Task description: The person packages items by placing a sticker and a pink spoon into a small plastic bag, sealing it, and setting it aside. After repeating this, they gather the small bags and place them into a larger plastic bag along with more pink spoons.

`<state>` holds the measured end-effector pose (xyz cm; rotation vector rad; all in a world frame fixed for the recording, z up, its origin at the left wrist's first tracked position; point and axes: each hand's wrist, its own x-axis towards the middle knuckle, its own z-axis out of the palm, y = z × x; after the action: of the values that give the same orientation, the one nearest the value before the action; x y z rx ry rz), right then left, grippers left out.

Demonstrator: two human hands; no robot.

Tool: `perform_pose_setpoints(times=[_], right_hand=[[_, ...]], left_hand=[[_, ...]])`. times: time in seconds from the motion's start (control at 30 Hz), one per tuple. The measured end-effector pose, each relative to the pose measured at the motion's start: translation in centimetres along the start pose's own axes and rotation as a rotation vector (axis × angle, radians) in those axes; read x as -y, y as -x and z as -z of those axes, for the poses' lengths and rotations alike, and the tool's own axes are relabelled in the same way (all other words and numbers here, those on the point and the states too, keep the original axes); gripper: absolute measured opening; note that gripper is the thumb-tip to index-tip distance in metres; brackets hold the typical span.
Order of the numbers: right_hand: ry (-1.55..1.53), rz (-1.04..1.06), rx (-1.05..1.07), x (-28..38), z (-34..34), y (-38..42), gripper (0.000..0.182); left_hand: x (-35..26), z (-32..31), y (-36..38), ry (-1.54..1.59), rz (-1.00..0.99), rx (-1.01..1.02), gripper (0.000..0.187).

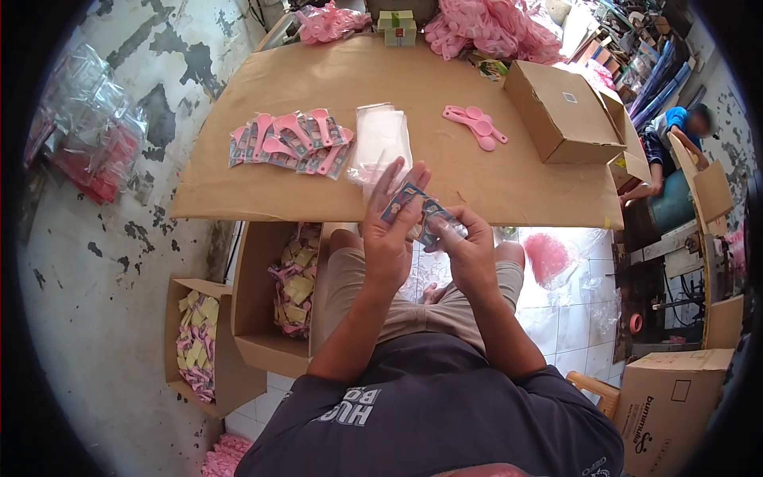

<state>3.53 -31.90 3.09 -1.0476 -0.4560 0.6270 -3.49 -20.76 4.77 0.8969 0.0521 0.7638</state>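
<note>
Over the near edge of the table, my left hand [389,234] grips a dark blue printed card [403,199] under its thumb, its fingers pointing up. Close beside it, my right hand [470,242] pinches the lower right part of the cards, where a shiny, plastic-like surface shows. Just beyond my hands is a stack of clear plastic bags [383,131]. To its left are several pink spoons lying on printed packets [290,143]. On the right side, a few loose pink spoons [477,126] rest on the brown tabletop [262,199].
A cardboard box [560,111] stands at the table's right. Pink bundles [493,28] and a small pale green box [397,30] are along the back. Below left, open cartons [274,350] hold yellow and pink pieces. Another person [675,131] sits at far right.
</note>
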Motion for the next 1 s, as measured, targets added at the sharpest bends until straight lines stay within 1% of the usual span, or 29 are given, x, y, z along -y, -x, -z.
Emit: perform_pose_setpoints(times=[0.03,0.1,0.17,0.23,0.33,0.47,0.53,0.57,0.63,0.67,0.73,0.77,0.8,0.87,0.9,0.93,0.97,1.0], right_hand=[[0.041,-0.006,-0.024,0.1,-0.3,0.2,0.015],[0.046,-0.001,-0.021,-0.6,-0.3,0.4,0.014],[0.049,0.007,-0.017,-0.7,-0.7,0.4,0.014],[0.082,-0.014,0.012,-0.5,-1.3,0.5,0.017],[0.127,0.005,0.015,-0.6,-1.8,0.0,0.021],[0.126,-0.005,0.007,-1.3,-2.0,-0.5,0.026],[0.268,0.21,-0.096,-1.5,-2.6,-0.5,0.025],[0.266,0.209,-0.097,-1.2,-2.8,-0.3,0.025],[0.492,0.457,-0.186,-0.3,-3.1,0.5,0.022],[0.492,0.455,-0.19,-0.1,-2.5,0.6,0.022],[0.789,0.726,0.021,0.6,-1.1,0.8,0.02],[0.766,0.751,0.034,1.0,-1.1,0.7,0.014],[0.769,0.754,0.026,1.3,-0.7,0.4,0.014],[0.823,0.747,-0.046,1.9,1.0,-0.5,0.014],[0.8,0.65,-0.121,2.5,1.8,-1.3,0.01],[0.891,0.647,-0.167,3.4,2.5,-2.7,0.005],[0.954,0.577,-0.172,4.4,3.2,-4.2,0.008],[1.011,0.548,-0.161,5.4,3.6,-5.9,0.009]], left_hand=[[-0.4,0.0,-0.1,0.107,-0.025,0.013,0.06],[-0.7,0.3,-0.3,0.173,-0.021,0.028,0.06],[-0.9,0.5,-0.2,0.237,-0.017,0.045,0.06],[-0.7,0.7,0.0,0.378,0.006,0.067,0.059],[-0.4,1.0,0.1,0.417,0.041,0.09,0.056],[-0.2,1.1,0.1,0.41,0.083,0.071,0.053],[-0.3,1.0,0.0,0.284,0.068,0.03,0.05],[-0.3,1.1,0.0,0.282,0.069,0.031,0.05],[-0.3,1.6,-0.2,0.127,0.059,-0.036,0.045],[-0.3,1.8,-0.3,0.126,0.064,-0.035,0.045],[-0.5,2.4,-1.1,0.321,0.087,-0.181,0.039],[-0.9,3.2,-1.5,0.363,0.135,-0.278,0.036],[-1.3,4.2,-1.9,0.364,0.14,-0.271,0.036],[-2.1,5.7,-2.6,0.462,0.08,-0.386,0.035],[-2.5,6.1,-2.7,0.463,0.084,-0.381,0.035],[-3.1,6.2,-2.7,0.399,0.019,-0.412,0.035],[-3.4,6.2,-2.6,0.335,-0.046,-0.443,0.036],[-3.3,6.3,-2.3,0.336,-0.044,-0.441,0.036]])
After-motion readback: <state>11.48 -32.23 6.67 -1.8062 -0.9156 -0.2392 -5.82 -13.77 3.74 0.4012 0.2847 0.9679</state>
